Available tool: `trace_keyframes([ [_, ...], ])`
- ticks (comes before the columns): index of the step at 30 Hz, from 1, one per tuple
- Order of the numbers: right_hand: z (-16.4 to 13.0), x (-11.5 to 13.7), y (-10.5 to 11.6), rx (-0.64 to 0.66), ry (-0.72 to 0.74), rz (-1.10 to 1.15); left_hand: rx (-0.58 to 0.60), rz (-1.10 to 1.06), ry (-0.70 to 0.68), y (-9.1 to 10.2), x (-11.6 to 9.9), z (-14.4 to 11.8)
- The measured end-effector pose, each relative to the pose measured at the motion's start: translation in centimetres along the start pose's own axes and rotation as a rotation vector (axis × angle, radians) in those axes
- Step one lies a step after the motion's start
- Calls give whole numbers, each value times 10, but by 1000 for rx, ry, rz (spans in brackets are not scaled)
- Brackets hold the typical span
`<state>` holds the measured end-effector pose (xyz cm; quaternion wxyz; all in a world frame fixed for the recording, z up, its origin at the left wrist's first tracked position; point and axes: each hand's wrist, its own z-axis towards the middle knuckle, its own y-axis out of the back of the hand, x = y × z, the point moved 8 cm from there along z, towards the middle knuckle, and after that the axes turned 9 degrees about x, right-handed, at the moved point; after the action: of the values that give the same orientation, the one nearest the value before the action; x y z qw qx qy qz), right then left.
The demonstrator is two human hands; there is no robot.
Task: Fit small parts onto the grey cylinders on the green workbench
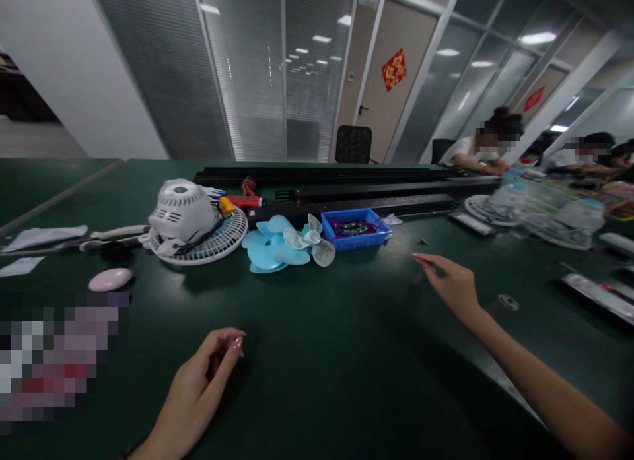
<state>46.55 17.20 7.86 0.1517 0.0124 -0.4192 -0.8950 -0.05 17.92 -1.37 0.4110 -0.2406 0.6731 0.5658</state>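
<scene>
Low over the green tabletop (317, 354), my left hand (201, 381) is closed, its thumb and fingertips meeting; whatever might be between them is hidden. My right hand (450, 285) reaches out to the right of centre with its fingers pinched together, pointing left. Anything held there is too small to make out. The blue tray (359, 242) with coloured wires is the thing nearest to my right fingertips, farther back and apart from them. Left of the tray lie light-blue fan blades (277, 245) in a pile, with a greyish translucent fan blade (312, 237) against them.
A white fan body with its grille (183, 216) sits at the left, beside a red power drill (245, 199). Long black metal bars (347, 206) lie along the back. A pink oval object (109, 280) rests at left. More fan parts (500, 206) and people (488, 146) are at right.
</scene>
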Motion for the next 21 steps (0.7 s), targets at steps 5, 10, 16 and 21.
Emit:
trace_keyframes([
  [5, -36, -46, -1, -11, -80, -48, -8, 26, 24, -1, 5, 0],
  [10, -37, -43, -7, -9, -43, 18, -15, 35, 58, 1, 11, 0],
  [16, -35, -42, -2, -77, -74, 61, -5, 23, 40, 0, 9, 2],
  [21, -39, -47, 0, -195, -110, 87, -10, 37, 16, -2, 5, 0],
])
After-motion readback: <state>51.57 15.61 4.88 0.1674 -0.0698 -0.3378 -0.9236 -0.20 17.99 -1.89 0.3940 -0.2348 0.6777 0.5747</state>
